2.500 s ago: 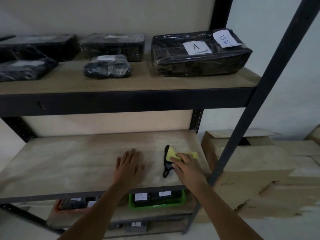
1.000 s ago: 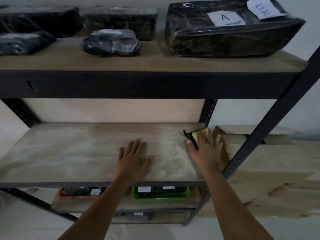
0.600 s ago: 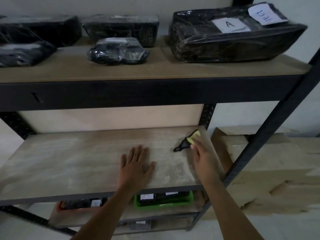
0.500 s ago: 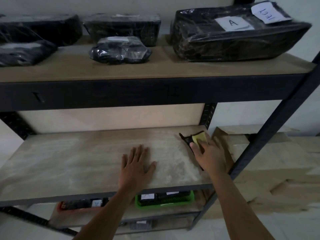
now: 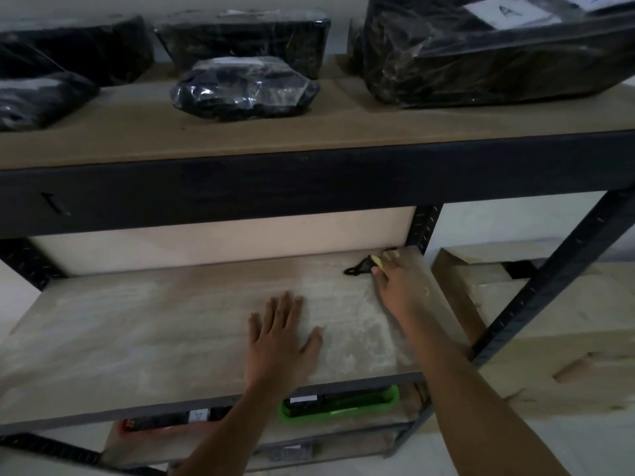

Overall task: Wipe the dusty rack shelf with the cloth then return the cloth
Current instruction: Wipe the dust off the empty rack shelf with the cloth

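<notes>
The dusty wooden rack shelf [image 5: 144, 324] fills the middle of the head view, pale with dust streaks. My right hand [image 5: 400, 286] presses a yellow and black cloth [image 5: 360, 268] onto the shelf's far right corner, close to the back wall; most of the cloth is hidden under my fingers. My left hand [image 5: 280, 341] lies flat, fingers spread, on the shelf near its front edge, holding nothing.
The upper shelf [image 5: 240, 135] carries several black plastic-wrapped packages [image 5: 244, 87], its dark beam low over my right hand. A slanted black rack post [image 5: 549, 280] stands at right, cardboard boxes [image 5: 549, 321] beyond it. A green tray [image 5: 343, 401] sits on the shelf below.
My right hand has slid the cloth from the shelf's front right back into the far right corner. My left hand has stayed flat in place. The camera has moved closer.
</notes>
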